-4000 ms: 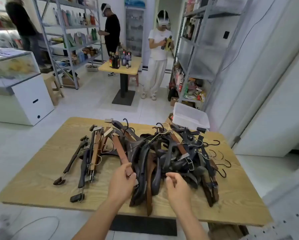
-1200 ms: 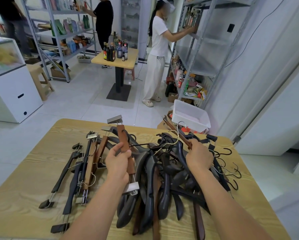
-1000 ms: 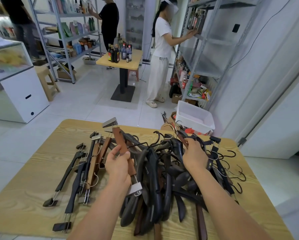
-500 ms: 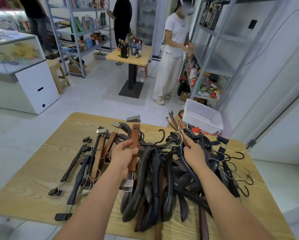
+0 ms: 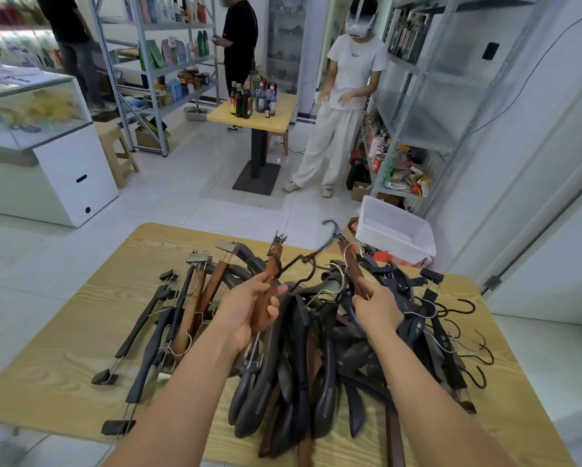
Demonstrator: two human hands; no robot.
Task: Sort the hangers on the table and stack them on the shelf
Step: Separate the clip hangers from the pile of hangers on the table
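A heap of dark and brown wooden hangers point(image 5: 303, 352) covers the middle of the wooden table point(image 5: 63, 348). My left hand point(image 5: 246, 306) grips a brown clip hanger point(image 5: 272, 271) by its bar and holds it tilted above the heap; a black hook crosses it. My right hand point(image 5: 377, 306) grips a second brown hanger point(image 5: 352, 264) at the heap's far side, its metal hook raised. A sorted row of clip hangers point(image 5: 168, 315) lies to the left. A grey metal shelf point(image 5: 428, 96) stands at the right wall.
A white plastic bin point(image 5: 395, 230) sits just beyond the table's far right corner. A person in white point(image 5: 343, 96) stands by the shelf. A small table with bottles point(image 5: 256, 109), a stool point(image 5: 117, 156) and a glass counter point(image 5: 30, 129) lie farther off.
Both hands lifted their brown hangers higher out of the heap. A black hook came up with them. The person in white turned away from the shelf.
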